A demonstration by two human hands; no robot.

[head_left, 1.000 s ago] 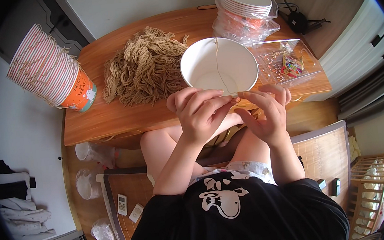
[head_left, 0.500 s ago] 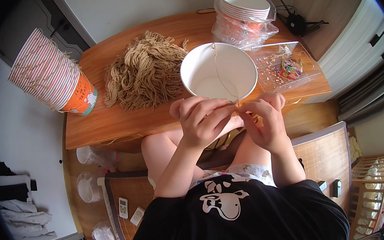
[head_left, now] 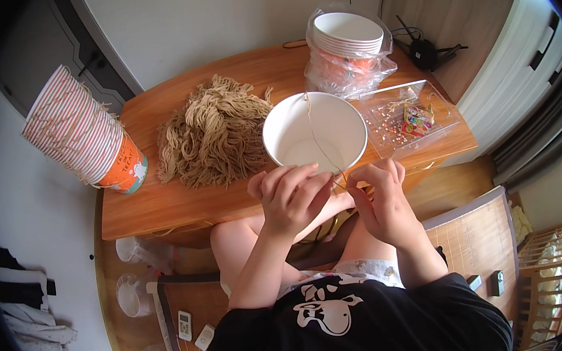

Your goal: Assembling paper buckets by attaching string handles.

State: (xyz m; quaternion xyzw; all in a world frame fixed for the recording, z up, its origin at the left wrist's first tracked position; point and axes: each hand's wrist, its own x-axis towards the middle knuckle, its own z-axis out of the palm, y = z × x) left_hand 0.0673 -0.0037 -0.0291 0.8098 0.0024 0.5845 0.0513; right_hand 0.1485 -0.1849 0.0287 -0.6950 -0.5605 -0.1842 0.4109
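Head view: White bucket [head_left: 286,133] stands mouth-up near the front edge of table [head_left: 162,210]; cord [head_left: 315,139] runs from its far rim across the opening to the hands. Clear tray [head_left: 392,146], right of it, contains small beads and colourful packet [head_left: 418,122]. Bagged buckets [head_left: 348,30] are nested behind. Right hand [head_left: 383,199]: thumb and forefinger pinched on the cord. Left hand [head_left: 290,198]: fingers curled; grip cannot be determined. Bare tabletop lies before yarn pile [head_left: 213,141]. Striped bucket stack [head_left: 77,131] occupies the left edge; black router [head_left: 423,53], the far right.

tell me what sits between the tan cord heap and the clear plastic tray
An open paper bucket, white inside, stands between them in the head view.
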